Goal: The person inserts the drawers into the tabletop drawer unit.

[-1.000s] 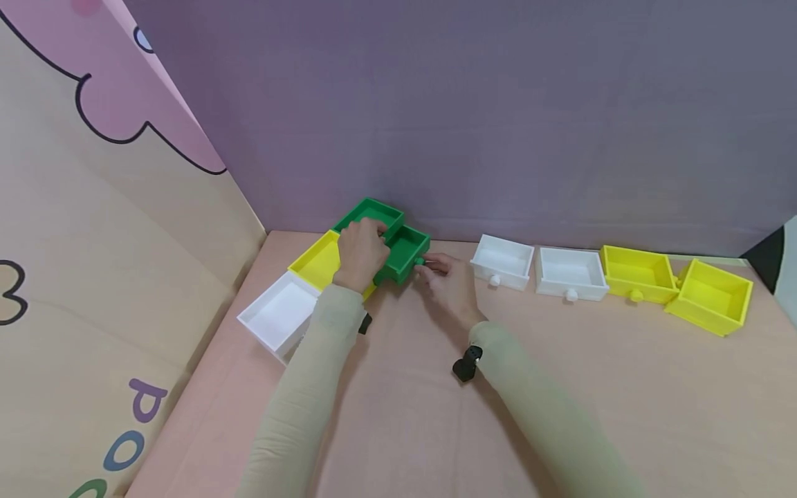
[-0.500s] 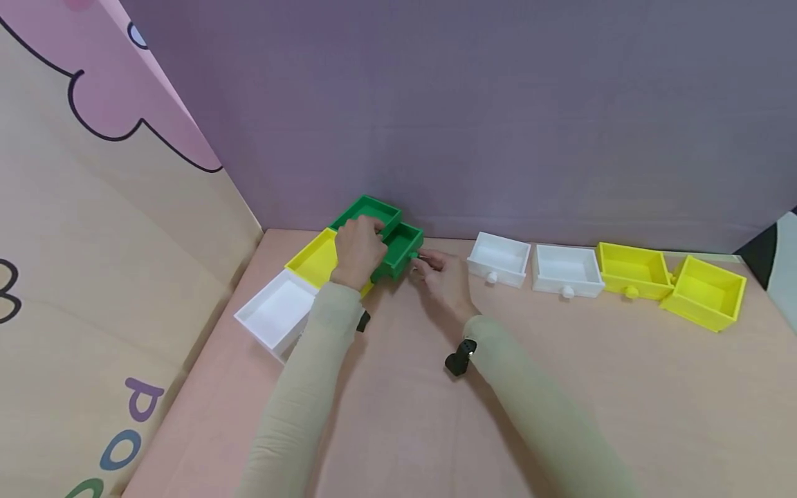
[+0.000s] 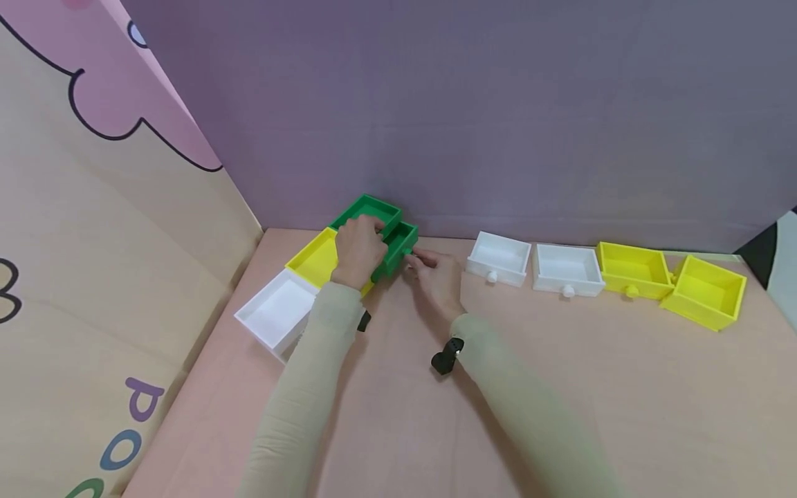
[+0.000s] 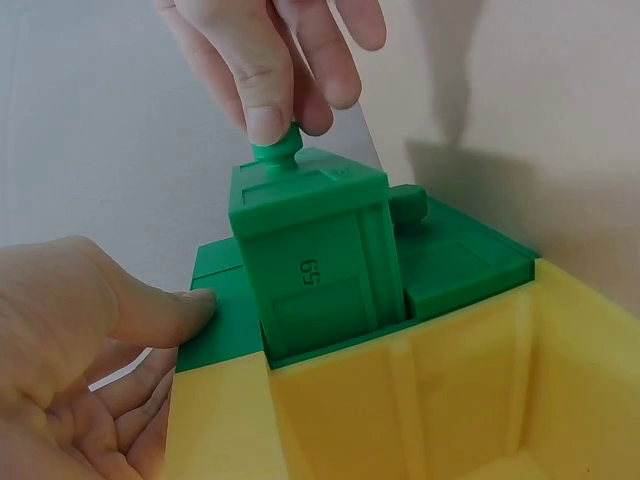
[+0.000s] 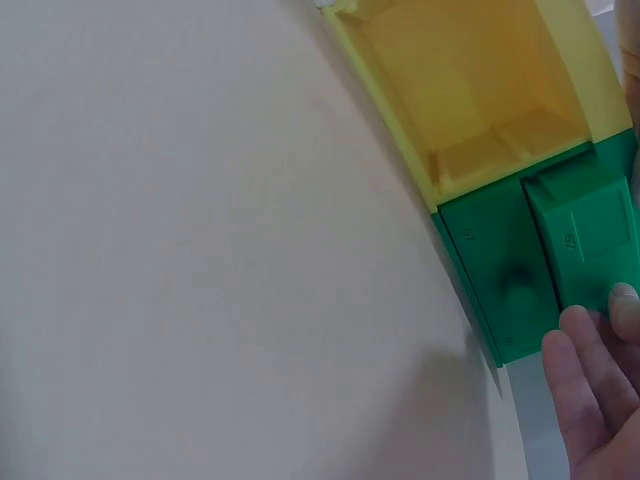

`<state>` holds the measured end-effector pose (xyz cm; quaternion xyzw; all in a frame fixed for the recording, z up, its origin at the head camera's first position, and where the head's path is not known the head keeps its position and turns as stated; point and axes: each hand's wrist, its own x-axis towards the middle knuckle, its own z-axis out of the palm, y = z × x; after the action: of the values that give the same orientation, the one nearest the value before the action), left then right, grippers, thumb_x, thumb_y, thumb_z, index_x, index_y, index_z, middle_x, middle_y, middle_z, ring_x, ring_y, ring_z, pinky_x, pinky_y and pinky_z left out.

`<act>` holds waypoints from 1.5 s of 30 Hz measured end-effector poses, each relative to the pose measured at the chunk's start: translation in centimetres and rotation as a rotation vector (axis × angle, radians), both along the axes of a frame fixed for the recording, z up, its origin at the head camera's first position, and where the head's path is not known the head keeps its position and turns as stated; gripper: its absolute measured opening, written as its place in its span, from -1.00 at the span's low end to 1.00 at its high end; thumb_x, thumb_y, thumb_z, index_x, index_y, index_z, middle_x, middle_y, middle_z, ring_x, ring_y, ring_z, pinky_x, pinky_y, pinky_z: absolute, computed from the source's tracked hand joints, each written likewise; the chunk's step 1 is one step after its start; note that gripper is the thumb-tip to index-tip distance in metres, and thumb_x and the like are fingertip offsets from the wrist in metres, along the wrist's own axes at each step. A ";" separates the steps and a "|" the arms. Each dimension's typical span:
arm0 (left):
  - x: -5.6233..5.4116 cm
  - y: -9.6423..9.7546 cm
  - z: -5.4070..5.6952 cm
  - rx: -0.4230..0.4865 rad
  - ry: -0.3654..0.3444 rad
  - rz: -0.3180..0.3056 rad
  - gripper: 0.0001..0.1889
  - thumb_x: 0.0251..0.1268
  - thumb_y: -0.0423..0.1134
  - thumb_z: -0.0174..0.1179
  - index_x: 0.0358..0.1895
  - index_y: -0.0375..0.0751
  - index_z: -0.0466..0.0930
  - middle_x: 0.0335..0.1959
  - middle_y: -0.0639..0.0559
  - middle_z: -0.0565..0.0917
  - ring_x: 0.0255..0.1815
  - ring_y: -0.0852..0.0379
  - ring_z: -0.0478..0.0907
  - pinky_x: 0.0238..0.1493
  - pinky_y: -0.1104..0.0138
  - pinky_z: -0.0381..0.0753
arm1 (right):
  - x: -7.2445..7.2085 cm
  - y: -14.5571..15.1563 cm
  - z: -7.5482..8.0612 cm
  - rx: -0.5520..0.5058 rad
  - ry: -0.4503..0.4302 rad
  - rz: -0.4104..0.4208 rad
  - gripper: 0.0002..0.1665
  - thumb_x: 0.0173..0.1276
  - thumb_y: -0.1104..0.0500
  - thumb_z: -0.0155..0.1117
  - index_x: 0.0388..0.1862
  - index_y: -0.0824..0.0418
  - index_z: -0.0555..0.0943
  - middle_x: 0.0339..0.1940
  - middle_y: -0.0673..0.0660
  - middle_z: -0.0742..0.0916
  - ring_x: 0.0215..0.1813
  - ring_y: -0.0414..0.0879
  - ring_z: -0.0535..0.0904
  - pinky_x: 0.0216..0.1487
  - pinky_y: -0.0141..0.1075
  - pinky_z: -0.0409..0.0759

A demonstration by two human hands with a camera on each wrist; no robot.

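A green drawer [image 3: 398,243] stands partly out of the green end of a cabinet [image 3: 366,205]. In the left wrist view the thumb and fingertips of my right hand [image 3: 439,280] pinch the drawer's round knob [image 4: 280,148]. My left hand [image 3: 359,253] holds the green cabinet end, its thumb on the outer face and its fingers curled below the edge. A second green drawer [image 4: 465,262] sits flush beside the pulled-out one. The cabinet continues with a yellow section [image 3: 313,257] and a white section [image 3: 277,310], partly behind my left forearm.
To the right, two white drawers [image 3: 501,256] and two yellow drawers [image 3: 636,268] stand in a row along the purple back wall [image 3: 461,117]. A printed side wall [image 3: 124,228] bounds the pink tabletop [image 3: 398,415] on the left.
The right hand has moved left, and the green drawer has slid further into the cabinet with it. The left hand keeps its hold, and the view has shifted slightly.
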<state>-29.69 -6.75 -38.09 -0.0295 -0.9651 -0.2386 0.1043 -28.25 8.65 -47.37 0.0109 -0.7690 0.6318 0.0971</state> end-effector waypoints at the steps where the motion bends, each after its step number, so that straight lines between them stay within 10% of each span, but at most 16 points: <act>1: 0.0 0.0 0.0 0.000 -0.003 -0.002 -0.68 0.39 -0.38 0.30 0.16 -0.18 0.81 0.04 -0.11 0.85 -0.07 -0.13 0.78 -0.03 0.08 0.78 | 0.0 -0.1 0.0 0.005 -0.005 -0.003 -0.65 0.50 0.23 0.42 0.20 0.30 0.77 0.04 0.28 0.86 -0.09 0.17 0.87 -0.17 -0.42 0.78; 45: 0.1 0.1 0.0 -0.013 0.003 -0.001 -0.69 0.43 -0.37 0.28 0.16 -0.15 0.81 0.06 -0.10 0.85 0.00 -0.16 0.78 0.05 0.05 0.77 | -1.5 -2.0 0.1 0.021 -0.074 0.036 -0.67 0.56 0.16 0.37 0.20 0.25 0.79 0.07 0.24 0.86 -0.07 0.18 0.87 -0.19 -0.42 0.77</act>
<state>-29.58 -6.67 -38.10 -0.0311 -0.9664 -0.2325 0.1054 -29.73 6.67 -47.25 0.0026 -0.7783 0.6253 0.0571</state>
